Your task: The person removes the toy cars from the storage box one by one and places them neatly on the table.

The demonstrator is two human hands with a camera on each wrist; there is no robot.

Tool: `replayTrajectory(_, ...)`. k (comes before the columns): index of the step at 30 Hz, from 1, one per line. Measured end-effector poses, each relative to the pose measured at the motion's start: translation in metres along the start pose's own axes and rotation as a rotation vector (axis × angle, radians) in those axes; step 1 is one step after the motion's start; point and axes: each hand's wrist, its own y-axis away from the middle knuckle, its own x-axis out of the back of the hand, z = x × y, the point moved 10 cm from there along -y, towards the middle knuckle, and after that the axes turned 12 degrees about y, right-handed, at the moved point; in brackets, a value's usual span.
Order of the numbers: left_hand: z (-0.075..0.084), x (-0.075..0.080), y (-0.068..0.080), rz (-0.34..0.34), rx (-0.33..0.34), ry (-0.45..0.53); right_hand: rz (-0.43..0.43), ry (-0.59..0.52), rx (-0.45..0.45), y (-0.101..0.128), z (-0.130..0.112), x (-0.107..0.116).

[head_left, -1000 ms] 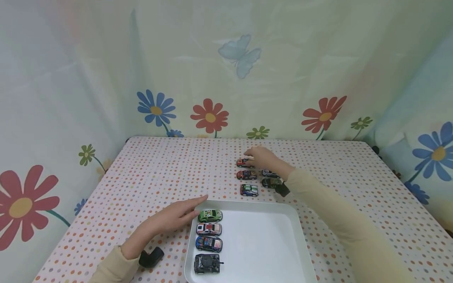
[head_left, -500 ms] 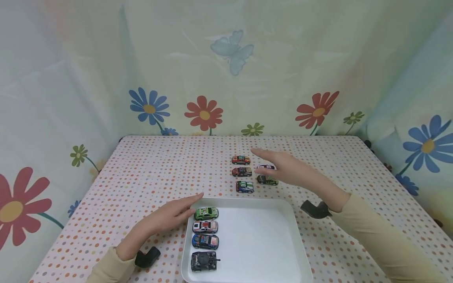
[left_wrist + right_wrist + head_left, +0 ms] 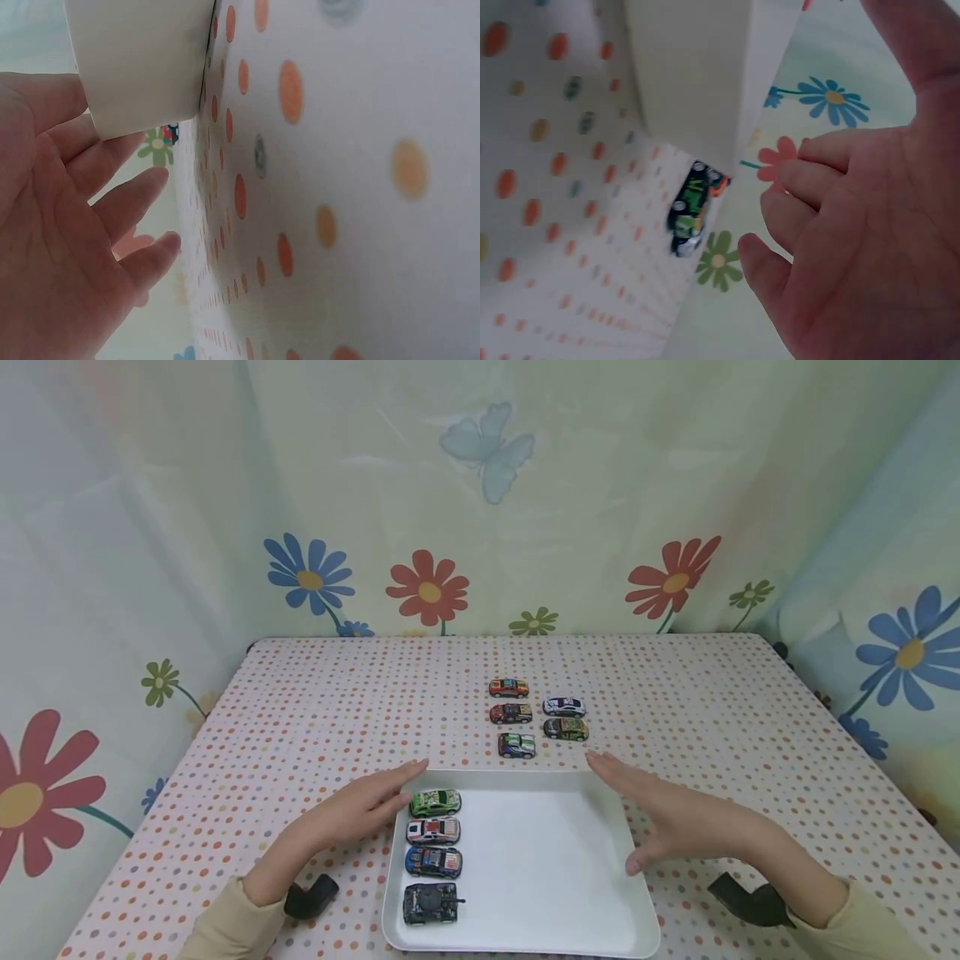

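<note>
A white tray (image 3: 540,860) stands near the front of the table. Along its left side is a column of toys: a green car (image 3: 436,802), a white and red car (image 3: 433,831), a blue car (image 3: 434,862) and a black tank (image 3: 432,903). My left hand (image 3: 360,806) rests at the tray's back left corner, fingers extended, its fingertips by the rim. At the right rim hovers my right hand (image 3: 675,814), fingers stretched and thumb apart, holding nothing. In the right wrist view its palm (image 3: 870,240) shows beside the tray's outer wall (image 3: 697,67).
Behind the tray several more toy cars stand in two columns, among them a red car (image 3: 508,687), a white car (image 3: 564,706) and a dark green car (image 3: 566,728). A dotted cloth (image 3: 337,710) covers the table. A flowered curtain (image 3: 585,468) hangs behind.
My right hand has let go of the red car at the back and come toward me to the tray's right rim. The left hand has stayed at the tray's left corner.
</note>
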Motion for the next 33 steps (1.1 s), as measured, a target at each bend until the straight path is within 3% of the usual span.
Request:
replayTrajectory(7, -0.001, -0.001, 0.001, 0.004, 0.005, -0.008, -0.050, -0.031, 0.028, 0.013, 0.006, -0.019)
replayTrajectory(18, 0.001, 0.001, 0.002, 0.016, 0.031, -0.064, 0.014, -0.047, 0.043, 0.016, 0.016, -0.028)
replayTrajectory(21, 0.013, 0.007, 0.004, 0.045, 0.009, -0.102, 0.025, -0.048, 0.049, 0.017, 0.017, -0.030)
replayTrajectory(26, 0.050, 0.015, 0.006, 0.124, -0.108, -0.119, 0.022, -0.073, 0.047, 0.019, 0.018, -0.030)
replayTrajectory(30, 0.071, 0.005, 0.008, 0.136, -0.181, -0.155, 0.033, -0.083, 0.057, 0.019, 0.017, -0.028)
replayTrajectory(33, 0.074, -0.009, 0.013, 0.109, -0.159, -0.182, 0.039, -0.083, 0.066, 0.017, 0.017, -0.028)
